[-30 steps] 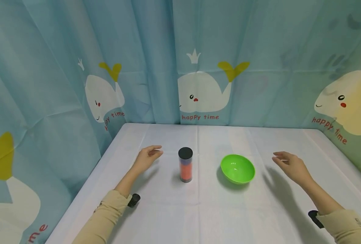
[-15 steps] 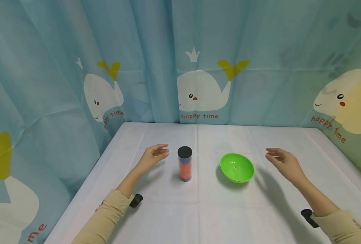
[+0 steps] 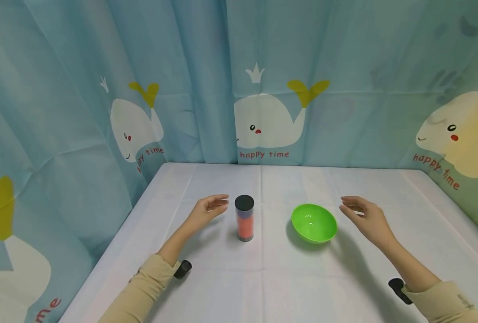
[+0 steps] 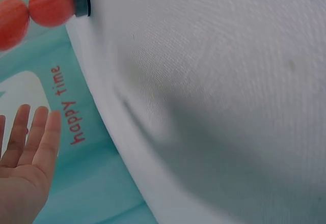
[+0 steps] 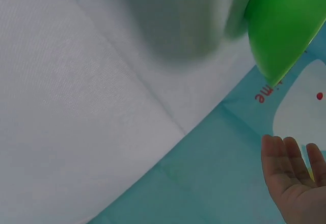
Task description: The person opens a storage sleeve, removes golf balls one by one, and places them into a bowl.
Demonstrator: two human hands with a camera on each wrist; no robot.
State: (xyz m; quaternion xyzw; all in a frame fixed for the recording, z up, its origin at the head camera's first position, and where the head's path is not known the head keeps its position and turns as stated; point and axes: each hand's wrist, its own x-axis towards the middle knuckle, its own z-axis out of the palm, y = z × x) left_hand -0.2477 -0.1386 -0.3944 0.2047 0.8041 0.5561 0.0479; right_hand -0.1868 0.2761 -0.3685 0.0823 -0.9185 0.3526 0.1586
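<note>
A clear cylindrical tube (image 3: 245, 220) with a black lid stands upright left of centre. In the left wrist view, orange-red balls (image 4: 51, 2) show through its wall. My left hand (image 3: 203, 214) is just left of the tube, above the table, its fingers extended towards the lid and holding nothing. A bright green bowl (image 3: 313, 223) sits right of the tube with its opening up; its side (image 5: 285, 25) shows in the right wrist view. To the right of the bowl hovers my right hand (image 3: 369, 220), fingers relaxed and pointing at it, with a gap between.
A white cloth (image 3: 287, 287) covers the table. Behind and beside it hang blue curtains (image 3: 206, 67) printed with white whales. Black wrist-worn devices (image 3: 183, 269) sit at both beige sleeves (image 3: 142, 287).
Both hands have moved inward: the left hand to the right, closer to the tube, and the right hand to the left, closer to the bowl. Tube and bowl stay put.
</note>
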